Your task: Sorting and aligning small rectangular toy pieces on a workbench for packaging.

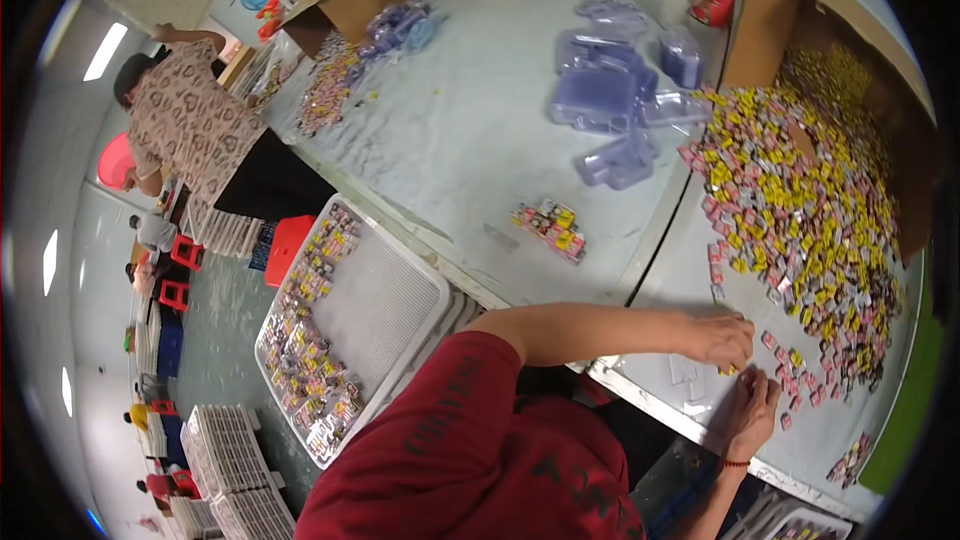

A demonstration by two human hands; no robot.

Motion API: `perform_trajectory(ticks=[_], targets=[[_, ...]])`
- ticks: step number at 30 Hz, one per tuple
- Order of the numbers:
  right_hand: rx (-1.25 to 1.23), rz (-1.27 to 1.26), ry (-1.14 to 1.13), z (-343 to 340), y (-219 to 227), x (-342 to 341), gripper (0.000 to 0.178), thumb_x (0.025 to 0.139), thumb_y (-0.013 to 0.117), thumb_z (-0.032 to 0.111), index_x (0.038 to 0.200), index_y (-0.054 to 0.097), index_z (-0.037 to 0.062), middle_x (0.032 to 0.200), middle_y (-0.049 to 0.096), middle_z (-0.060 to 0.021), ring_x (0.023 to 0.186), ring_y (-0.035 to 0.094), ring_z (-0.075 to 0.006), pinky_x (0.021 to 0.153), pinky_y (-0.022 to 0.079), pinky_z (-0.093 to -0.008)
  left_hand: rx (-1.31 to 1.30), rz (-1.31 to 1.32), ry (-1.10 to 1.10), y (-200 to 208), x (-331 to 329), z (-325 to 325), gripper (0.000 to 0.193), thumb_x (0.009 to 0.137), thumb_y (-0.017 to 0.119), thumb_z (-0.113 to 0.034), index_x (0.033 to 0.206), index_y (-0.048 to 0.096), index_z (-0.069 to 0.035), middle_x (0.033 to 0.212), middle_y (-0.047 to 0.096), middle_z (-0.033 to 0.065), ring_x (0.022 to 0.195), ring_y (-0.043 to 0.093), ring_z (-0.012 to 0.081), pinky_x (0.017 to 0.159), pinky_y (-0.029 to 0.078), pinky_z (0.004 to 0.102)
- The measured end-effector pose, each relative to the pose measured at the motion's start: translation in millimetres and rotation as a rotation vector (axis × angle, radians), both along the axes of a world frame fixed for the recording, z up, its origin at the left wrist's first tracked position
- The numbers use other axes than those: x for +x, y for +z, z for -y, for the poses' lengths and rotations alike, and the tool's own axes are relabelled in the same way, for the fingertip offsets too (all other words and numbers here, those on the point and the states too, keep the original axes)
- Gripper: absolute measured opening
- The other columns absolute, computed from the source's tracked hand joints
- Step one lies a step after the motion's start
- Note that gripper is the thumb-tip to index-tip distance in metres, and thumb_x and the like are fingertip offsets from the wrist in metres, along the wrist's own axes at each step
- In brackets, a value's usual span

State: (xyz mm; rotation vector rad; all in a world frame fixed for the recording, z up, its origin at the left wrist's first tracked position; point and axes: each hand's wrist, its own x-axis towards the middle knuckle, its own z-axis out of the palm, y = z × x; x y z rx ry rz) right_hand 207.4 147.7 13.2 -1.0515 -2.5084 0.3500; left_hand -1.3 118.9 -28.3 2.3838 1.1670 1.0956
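Observation:
Over the near edge of the right-hand table, both my hands work close together. My left hand [718, 341] is closed, its fingers curled downward, with a speck of yellow at the fingertips. Facing it, my right hand [756, 410], with a beaded bracelet at the wrist, has its fingers pinched together. What either hand grips is too small and covered to make out. A small clear plastic piece [687, 377] lies on the table beside my left hand. Just beyond the hands spreads a large pile of small yellow and pink wrapped pieces [790, 210], with several loose ones nearby.
A tipped cardboard box [765, 25] stands behind the pile. Clear plastic containers [600, 90] and a small cluster of packed pieces [551, 228] lie on the far table. A white mesh tray [385, 290] holding filled packs is at left. Another person [190, 105] stands beyond.

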Motion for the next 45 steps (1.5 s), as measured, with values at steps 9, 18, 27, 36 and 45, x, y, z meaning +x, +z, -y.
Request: perform_trajectory(ticks=[9,18,27,36,45], targets=[[0.001,-0.043,-0.054,-6.9,-8.0,17.5,0.022,0.085,0.063,0.013,0.107,0.060,0.0126,0.096,0.057,-0.0084,0.081,0.061,-0.0286,0.067,0.049,-0.0381,0.126,0.049,-0.014,-1.2,17.0,1.1,0.018,0.071,0.069,-0.028,0.079,0.064,-0.013,0.092,0.062,-0.0009,0.094,0.050,0.0235,0.084,0.037,0.0424],[-0.027,-0.060,-0.113,2.3,10.1,-9.8,0.018,0.082,0.064,0.015,0.100,0.062,0.0130,0.094,0.060,-0.0093,0.082,0.061,-0.0319,0.068,0.051,-0.0393,-0.037,-0.014,0.240,45.7,-9.9,8.4,0.054,0.066,0.078,-0.026,0.111,0.061,-0.003,0.110,0.058,0.0146,0.104,0.054,0.0326,0.090,0.044,0.0411],[0.004,0.017,-0.161,5.4,25.0,3.0,0.027,0.081,0.068,0.019,0.106,0.063,0.0095,0.094,0.061,-0.0066,0.081,0.063,-0.0261,0.065,0.052,-0.0351,-0.285,-0.249,0.212,60.7,-33.9,29.6,0.051,0.074,0.073,-0.020,0.118,0.056,-0.003,0.117,0.056,0.0121,0.110,0.051,0.0305,0.097,0.040,0.0410],[-0.009,0.001,-0.127,3.4,22.2,-0.8,0.027,0.080,0.069,0.018,0.104,0.063,0.0085,0.093,0.061,-0.0070,0.079,0.064,-0.0264,0.064,0.052,-0.0346,-0.191,-0.220,0.217,55.1,-7.9,16.2,0.055,0.068,0.078,-0.025,0.114,0.058,-0.001,0.116,0.055,0.0104,0.106,0.050,0.0297,0.090,0.043,0.0382],[-0.020,-0.001,-0.129,3.3,23.5,-0.7,0.029,0.078,0.071,0.015,0.104,0.063,0.0079,0.093,0.061,-0.0070,0.079,0.064,-0.0261,0.065,0.052,-0.0342,-0.196,-0.156,0.289,53.3,2.2,19.1,0.050,0.069,0.077,-0.022,0.112,0.060,-0.002,0.113,0.057,0.0114,0.103,0.053,0.0313,0.089,0.045,0.0385]])
